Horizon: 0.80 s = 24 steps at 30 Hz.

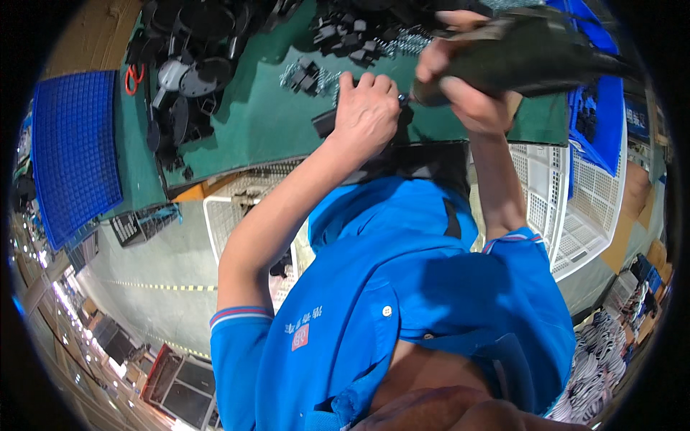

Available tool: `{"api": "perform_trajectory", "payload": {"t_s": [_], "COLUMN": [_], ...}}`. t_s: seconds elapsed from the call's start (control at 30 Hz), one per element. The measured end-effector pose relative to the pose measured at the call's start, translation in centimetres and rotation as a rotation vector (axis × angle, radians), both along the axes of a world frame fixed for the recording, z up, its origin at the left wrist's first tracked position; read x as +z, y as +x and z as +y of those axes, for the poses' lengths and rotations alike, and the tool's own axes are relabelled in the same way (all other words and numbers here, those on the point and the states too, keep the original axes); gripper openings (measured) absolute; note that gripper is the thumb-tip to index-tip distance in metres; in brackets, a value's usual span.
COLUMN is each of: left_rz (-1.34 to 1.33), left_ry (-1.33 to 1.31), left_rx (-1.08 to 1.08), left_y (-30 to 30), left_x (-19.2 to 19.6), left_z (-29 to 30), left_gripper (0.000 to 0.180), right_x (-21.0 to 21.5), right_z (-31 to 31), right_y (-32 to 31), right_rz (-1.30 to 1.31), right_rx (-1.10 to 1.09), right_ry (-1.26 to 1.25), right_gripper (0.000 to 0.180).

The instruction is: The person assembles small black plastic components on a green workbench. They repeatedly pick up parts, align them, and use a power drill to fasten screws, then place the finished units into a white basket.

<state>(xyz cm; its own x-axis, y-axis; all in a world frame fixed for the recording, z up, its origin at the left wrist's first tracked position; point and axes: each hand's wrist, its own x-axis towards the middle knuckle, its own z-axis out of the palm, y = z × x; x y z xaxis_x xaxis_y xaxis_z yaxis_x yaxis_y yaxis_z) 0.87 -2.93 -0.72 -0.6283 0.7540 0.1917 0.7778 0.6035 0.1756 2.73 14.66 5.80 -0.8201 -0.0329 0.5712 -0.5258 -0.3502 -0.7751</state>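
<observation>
My right hand (471, 104) grips a dark power screwdriver (535, 57), which lies on its side with its tip pointing left. The tool is partly blurred, and its tip comes close to my left hand (366, 115). My left hand's fingers are curled down over a black plastic part (325, 123) on the green tabletop (251, 126). Most of that part is hidden under the hand, so its full shape does not show. Just beyond my left fingers lie several small black blocks (307, 75) among loose silver screws (289, 77).
Black round-based parts (205, 75) and red-handled scissors (134, 79) lie at the left. More black blocks (352, 36) are piled at the far side. A blue mesh tray (77, 154) stands left; a blue bin (600, 136) and white crates (539, 176) stand right.
</observation>
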Motion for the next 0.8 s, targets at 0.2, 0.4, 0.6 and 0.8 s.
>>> {"api": "perform_trajectory", "payload": {"t_s": [0.2, 0.4, 0.6, 0.8], "left_rz": [-0.105, 0.056, -0.043, -0.417], "left_ry": [-0.152, 0.083, -0.226, -0.909], "left_rx": [0.004, -0.071, 0.217, 0.551], "left_y": [-0.8, 1.1, 5.0, 8.8], "left_x": [1.2, 6.3, 9.8, 6.9], "left_z": [0.7, 0.1, -10.8, -25.6], "left_gripper": [0.027, 0.024, 0.013, 0.013], "right_x": [5.6, -6.0, 0.0, -3.8], "right_z": [11.2, 24.9, 14.8, 10.9], "right_y": [5.6, 9.3, 5.7, 2.6], "right_rz": [-0.466, -1.007, -0.675, -0.579], "right_rx": [-0.962, -1.199, -0.986, -0.592], "right_ry": [0.088, 1.355, 1.288, 1.830], "right_gripper": [0.020, 0.058, 0.032, 0.016]}}
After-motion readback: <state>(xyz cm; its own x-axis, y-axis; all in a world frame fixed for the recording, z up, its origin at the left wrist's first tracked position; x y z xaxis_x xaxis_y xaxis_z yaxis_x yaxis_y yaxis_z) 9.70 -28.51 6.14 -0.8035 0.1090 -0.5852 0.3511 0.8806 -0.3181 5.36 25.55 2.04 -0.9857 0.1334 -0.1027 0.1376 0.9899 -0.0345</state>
